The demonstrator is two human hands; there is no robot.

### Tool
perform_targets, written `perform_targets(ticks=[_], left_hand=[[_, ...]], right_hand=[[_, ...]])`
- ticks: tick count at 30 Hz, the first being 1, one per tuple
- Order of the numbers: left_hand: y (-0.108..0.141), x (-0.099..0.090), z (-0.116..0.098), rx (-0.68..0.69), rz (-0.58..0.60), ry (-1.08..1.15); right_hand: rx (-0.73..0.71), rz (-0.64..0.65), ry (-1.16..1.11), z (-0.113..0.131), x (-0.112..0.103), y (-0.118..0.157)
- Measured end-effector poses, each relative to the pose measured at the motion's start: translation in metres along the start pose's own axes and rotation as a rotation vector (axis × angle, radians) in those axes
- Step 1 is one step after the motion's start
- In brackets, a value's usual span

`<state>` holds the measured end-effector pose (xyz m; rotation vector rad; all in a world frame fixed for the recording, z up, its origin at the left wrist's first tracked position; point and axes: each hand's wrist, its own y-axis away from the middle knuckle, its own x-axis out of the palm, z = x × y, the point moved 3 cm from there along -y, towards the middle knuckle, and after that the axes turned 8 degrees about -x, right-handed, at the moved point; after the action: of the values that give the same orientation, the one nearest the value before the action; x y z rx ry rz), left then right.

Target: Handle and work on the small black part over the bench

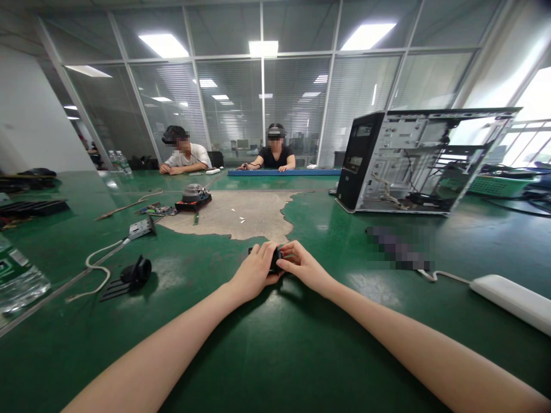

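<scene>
A small black part (275,261), mostly covered by my fingers, is held just above or on the green table, ahead of me; its kind cannot be made out. My left hand (257,265) wraps over its left side, with the thumb underneath. From the right, my right hand (305,265) pinches at the part with thumb and fingertips. To the left lies a black fan-like piece (136,272) with flat prongs. Beyond my hands, the bare tan patch of the table (245,209) has a few white scraps on it.
An open computer case (365,163) stands at the right. A white power strip (512,298) and a pixelated phone-like object (398,249) lie nearer. At left are a water bottle (19,275), a cabled metal part (141,228) and a heatsink (194,194). Two people sit across the table.
</scene>
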<state>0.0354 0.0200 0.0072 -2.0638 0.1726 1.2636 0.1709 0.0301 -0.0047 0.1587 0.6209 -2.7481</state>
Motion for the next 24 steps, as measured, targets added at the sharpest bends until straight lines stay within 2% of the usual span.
perform_targets(ticks=[4,9,19,24], left_hand=[[0.000,-0.001,0.001,-0.007,0.014,0.008],[0.000,-0.001,0.002,-0.010,0.032,-0.011],[0.000,0.000,0.001,0.004,0.017,-0.026],[0.000,-0.001,0.002,0.001,0.030,-0.028]], right_hand=[[0.033,0.052,0.009,-0.001,0.000,0.000],[-0.043,0.090,-0.005,0.007,0.000,0.003],[0.033,0.014,-0.005,-0.005,0.001,0.000],[-0.007,0.103,-0.014,-0.001,0.001,0.001]])
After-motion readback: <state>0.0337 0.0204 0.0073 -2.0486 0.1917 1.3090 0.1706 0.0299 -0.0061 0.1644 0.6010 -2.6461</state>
